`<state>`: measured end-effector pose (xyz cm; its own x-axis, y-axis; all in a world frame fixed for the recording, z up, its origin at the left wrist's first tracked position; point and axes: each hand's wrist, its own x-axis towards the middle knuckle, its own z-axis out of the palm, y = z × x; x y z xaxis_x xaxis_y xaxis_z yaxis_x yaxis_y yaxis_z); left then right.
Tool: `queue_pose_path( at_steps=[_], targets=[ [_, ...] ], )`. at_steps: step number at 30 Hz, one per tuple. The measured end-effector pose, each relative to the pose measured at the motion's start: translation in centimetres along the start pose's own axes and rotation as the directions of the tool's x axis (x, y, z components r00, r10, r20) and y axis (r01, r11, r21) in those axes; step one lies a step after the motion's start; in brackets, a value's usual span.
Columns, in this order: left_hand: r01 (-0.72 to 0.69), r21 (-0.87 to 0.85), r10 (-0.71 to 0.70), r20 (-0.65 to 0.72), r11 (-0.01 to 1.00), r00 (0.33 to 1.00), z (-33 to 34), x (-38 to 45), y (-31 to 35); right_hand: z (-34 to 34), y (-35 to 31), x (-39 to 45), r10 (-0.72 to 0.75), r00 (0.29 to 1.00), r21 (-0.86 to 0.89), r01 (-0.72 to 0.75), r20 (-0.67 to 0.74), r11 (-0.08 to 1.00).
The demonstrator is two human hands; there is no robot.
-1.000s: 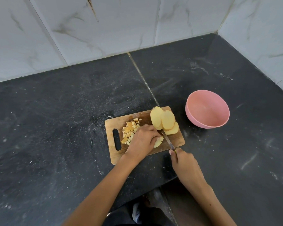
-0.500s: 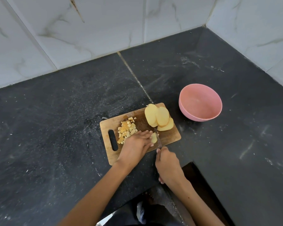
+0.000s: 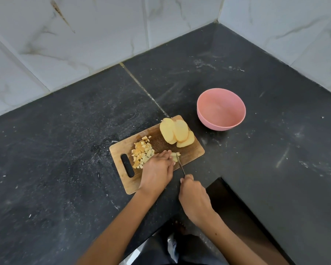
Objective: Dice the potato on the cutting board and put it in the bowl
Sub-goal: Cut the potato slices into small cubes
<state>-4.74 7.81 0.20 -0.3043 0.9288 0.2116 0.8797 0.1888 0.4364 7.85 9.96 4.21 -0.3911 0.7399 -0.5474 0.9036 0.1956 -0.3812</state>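
A wooden cutting board (image 3: 193,153) lies on the black counter. Several thick potato slices (image 3: 175,132) are stacked at its far right corner. A pile of small diced potato pieces (image 3: 142,153) sits near the board's handle slot. My left hand (image 3: 157,172) presses down on a small potato piece (image 3: 174,156) in the middle of the board. My right hand (image 3: 194,197) grips a knife (image 3: 180,163), whose blade stands against that piece. The pink bowl (image 3: 221,109) is empty, on the counter to the right beyond the board.
White marble-tiled walls (image 3: 103,35) close the counter at the back and right, forming a corner. The black counter (image 3: 46,150) has an inner front edge (image 3: 243,203) near my right forearm. My legs show below that edge.
The piece under my left hand has become smaller as the knife cut it. My right hand with the knife shifted left, closer to my left hand. The camera view also moved.
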Motion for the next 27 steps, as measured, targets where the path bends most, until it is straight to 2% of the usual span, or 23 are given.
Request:
queue_pose_path(
  at_steps=[10,15,23,27],
  targets=[
    [-0.005,-0.012,0.005,-0.013,1.0,1.0,0.2,-0.6,-0.1,0.7,2.0,-2.5,-0.067,0.998,-0.008,0.067,0.005,0.998],
    [-0.006,-0.01,0.005,-0.06,1.0,0.998,0.3,-1.0,-0.3,-1.1,0.9,-1.7,-0.093,0.99,0.067,0.101,-0.11,0.993],
    [0.066,-0.101,-0.072,-0.056,0.993,0.996,-0.4,-1.3,0.0,-1.5,-1.1,0.6,-0.111,0.992,0.108,0.116,-0.054,0.987],
    [0.063,0.017,-0.063,-0.014,0.998,0.998,-1.0,-0.4,-0.4,-1.5,-0.7,0.8,-0.101,0.994,0.121,0.106,-0.052,0.987]
  ],
)
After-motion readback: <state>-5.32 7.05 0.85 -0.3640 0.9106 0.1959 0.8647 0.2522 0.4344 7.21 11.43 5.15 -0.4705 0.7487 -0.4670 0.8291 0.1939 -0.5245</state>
